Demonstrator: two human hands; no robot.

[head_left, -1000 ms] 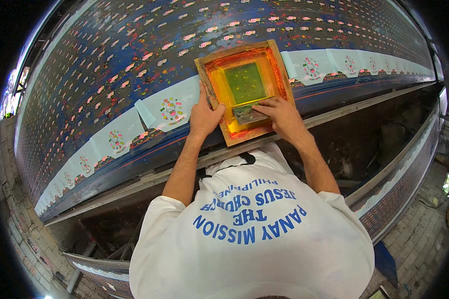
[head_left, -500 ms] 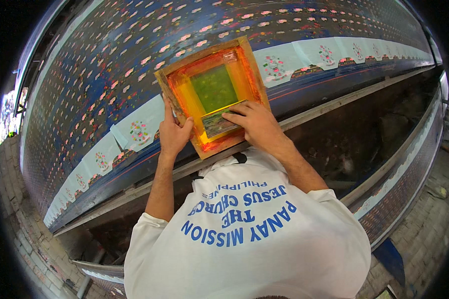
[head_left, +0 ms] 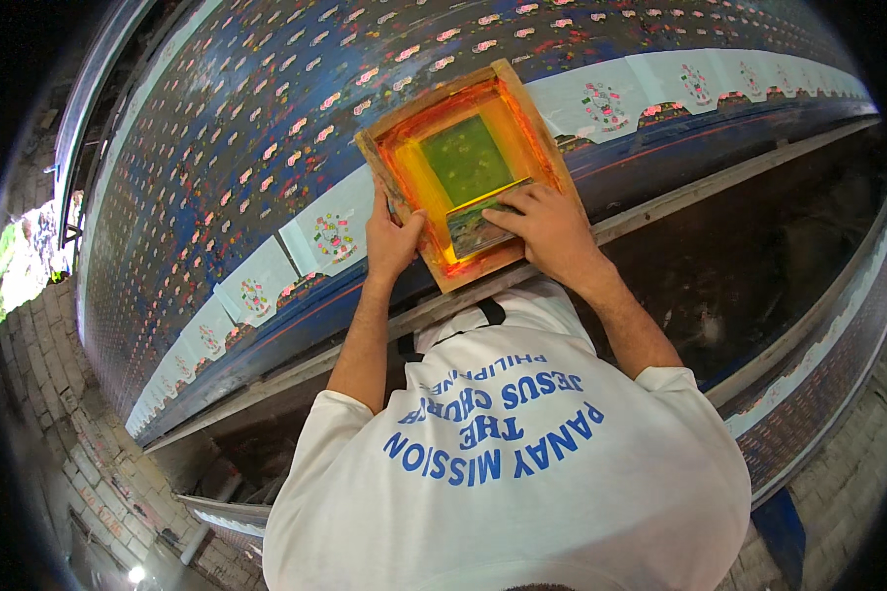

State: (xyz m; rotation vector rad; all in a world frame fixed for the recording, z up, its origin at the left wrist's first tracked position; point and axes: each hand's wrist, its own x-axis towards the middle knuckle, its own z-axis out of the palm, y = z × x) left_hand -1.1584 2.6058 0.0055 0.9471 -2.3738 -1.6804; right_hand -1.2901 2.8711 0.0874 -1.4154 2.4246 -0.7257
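A wooden-framed printing screen (head_left: 436, 102) lies tilted over the near edge of the long dark table, its inner walls smeared orange and red. In its middle is a green mesh window (head_left: 465, 161) bordered in yellow. My left hand (head_left: 392, 239) grips the screen's left side, thumb over the rim and fingers along the outer wall. Inside the frame, at the near end of the window, sits a flat, paint-stained squeegee (head_left: 469, 231) with a yellow edge. My right hand (head_left: 554, 229) is closed on its right part. The surface under the screen is hidden.
White scalloped pieces (head_left: 329, 238) with small coloured prints run in a row along the dark table (head_left: 266, 187), which carries many small pink marks. A wooden rail (head_left: 660, 209) borders its near side. Another long table (head_left: 798, 419) stands at the right, above a brick floor (head_left: 118, 502).
The whole scene has slid right and slightly up in the picture as the head view turned. Both hands keep their hold, and the squeegee stays at the near end of the window.
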